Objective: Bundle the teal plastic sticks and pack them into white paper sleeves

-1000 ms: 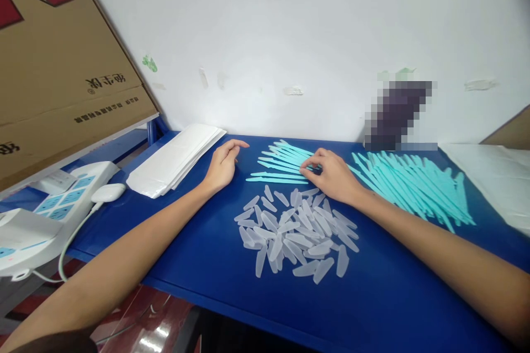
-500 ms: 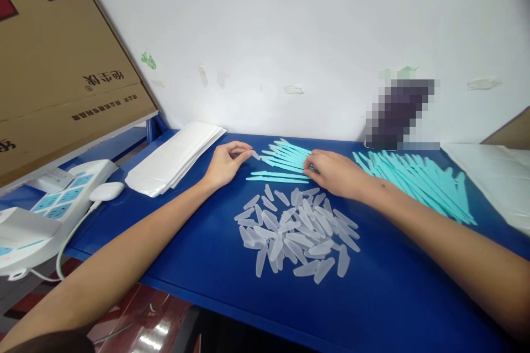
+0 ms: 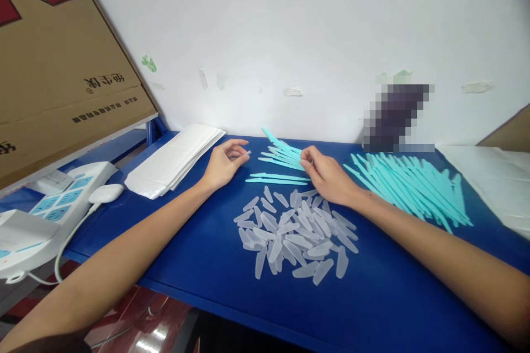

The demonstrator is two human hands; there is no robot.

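Observation:
My left hand (image 3: 223, 165) pinches a small translucent blade cap (image 3: 247, 153) between thumb and fingertips, above the back of the blue table. Opposite it, my right hand (image 3: 329, 176) is closed on the near end of a turquoise eyebrow razor (image 3: 271, 137), whose far end points up and left, away from the left hand. Below that razor lies a fan of similar razors (image 3: 281, 161), partly hidden by my right fingers. Two more razors (image 3: 277, 178) lie side by side in front of them. A loose heap of translucent caps (image 3: 298, 231) spreads nearer to me.
A larger pile of turquoise razors (image 3: 414, 187) lies beyond my right forearm. White plastic bags (image 3: 174, 160) are stacked at the left, near a power strip (image 3: 62, 204) with a white charger (image 3: 106, 193). A cardboard box (image 3: 74, 55) leans at the left; white sheeting (image 3: 488, 182) covers the right.
My right hand has shifted slightly left, and the razor in it now slants up above the fan. The cap in my left hand has turned and shows less of itself.

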